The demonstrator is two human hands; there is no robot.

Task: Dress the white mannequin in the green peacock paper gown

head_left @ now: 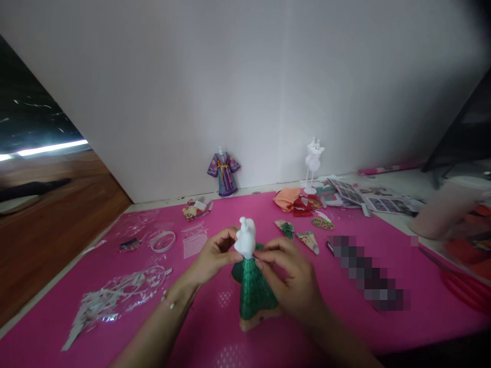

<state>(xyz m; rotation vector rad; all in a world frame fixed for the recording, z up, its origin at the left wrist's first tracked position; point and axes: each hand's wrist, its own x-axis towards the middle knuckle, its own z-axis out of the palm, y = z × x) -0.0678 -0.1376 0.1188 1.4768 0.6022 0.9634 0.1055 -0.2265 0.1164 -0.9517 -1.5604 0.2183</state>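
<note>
A small white doll mannequin stands upright in front of me, wearing a green skirt with a tan hem that flares downward. My left hand grips the mannequin's torso from the left, thumb near the waist. On the other side, my right hand pinches the top of the skirt at the waist with thumb and fingers. The part right between the right fingertips is mostly hidden. Folded patterned fabric pieces lie just beyond my right hand.
On the pink mat are a tape roll, a plastic bag of white strips, and orange fabric. A dressed doll form and a bare white mannequin stand by the wall. Red-handled scissors lie right.
</note>
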